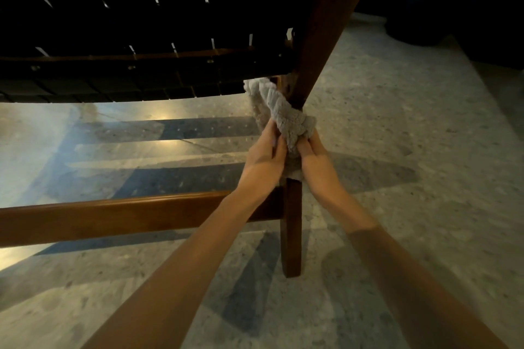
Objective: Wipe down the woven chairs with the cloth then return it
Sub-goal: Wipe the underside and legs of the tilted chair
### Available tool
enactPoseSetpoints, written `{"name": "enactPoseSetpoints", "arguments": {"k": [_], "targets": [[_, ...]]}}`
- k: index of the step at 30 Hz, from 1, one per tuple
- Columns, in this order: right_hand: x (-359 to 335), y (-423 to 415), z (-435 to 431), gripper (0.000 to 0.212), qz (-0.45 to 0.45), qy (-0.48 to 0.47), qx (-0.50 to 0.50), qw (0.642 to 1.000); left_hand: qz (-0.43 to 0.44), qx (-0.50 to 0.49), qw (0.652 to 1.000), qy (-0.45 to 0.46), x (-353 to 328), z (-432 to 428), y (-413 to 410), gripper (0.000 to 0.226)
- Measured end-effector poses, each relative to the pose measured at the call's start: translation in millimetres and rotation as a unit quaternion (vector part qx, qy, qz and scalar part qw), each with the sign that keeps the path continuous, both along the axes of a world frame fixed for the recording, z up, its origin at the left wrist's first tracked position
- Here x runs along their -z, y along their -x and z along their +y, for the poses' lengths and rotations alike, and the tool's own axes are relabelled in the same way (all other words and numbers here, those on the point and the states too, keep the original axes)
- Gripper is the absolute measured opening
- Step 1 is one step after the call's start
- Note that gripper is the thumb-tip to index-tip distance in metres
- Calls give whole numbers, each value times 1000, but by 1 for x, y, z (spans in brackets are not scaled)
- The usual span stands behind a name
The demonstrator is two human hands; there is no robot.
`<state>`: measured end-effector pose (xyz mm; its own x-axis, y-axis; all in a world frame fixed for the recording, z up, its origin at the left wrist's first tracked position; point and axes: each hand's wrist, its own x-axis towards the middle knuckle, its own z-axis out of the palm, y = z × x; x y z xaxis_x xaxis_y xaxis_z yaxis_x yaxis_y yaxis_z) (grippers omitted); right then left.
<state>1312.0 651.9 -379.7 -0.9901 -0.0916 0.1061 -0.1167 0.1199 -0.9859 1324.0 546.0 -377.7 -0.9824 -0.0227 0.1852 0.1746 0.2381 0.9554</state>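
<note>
I'm mid-wipe on the frame: my left hand [265,150] and right hand [312,150] both grip the grey cloth [280,113], wrapped round the chair leg [292,221] at centre frame, just under the woven seat [141,76]. Next, I judge, slide the wrap down the leg, keeping it taut. I count one cloth, one woven seat, two hands

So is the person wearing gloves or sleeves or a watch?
No gloves: the left hand and right hand are bare. The left forearm and right forearm are bare to the picture's edge, so no sleeves show. No watch or bracelet shows either. It is dim, so a thin ring could be missed.
</note>
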Motion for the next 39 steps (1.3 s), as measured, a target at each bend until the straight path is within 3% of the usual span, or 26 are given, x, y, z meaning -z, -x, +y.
{"name": "enactPoseSetpoints", "arguments": {"k": [3,9,15,18,22,27,30,32,35,39], "targets": [[15,-15,5,28,-28,-21,6,999,7,18,1000,4,10,-6,-16,45],[44,-52,19,24,-83,-39,-11,996,-13,-25,993,111,28,-5,-46,28],[45,-70,29,12,-106,-113,14,988,29,-66,991,110,33,3,-68,24],[38,-74,42,16,-88,-160,39,982,9,-94,989,111,31,6,-79,32],[15,-73,62,11,-15,-188,120,975,11,-148,981,126,23,-5,-85,20],[-14,-52,39,18,99,-149,185,966,80,-223,956,174,15,-30,-80,40],[-14,-33,-6,55,88,-118,116,982,83,-253,955,130,12,-42,-75,28],[-6,-23,-31,79,79,-172,112,976,37,-242,960,135,11,-50,-70,12],[9,-13,-37,75,115,-225,182,950,-17,-197,970,139,15,-58,-68,18],[29,-18,-28,67,133,-216,179,951,-40,-143,965,214,26,-59,-73,35]]}}
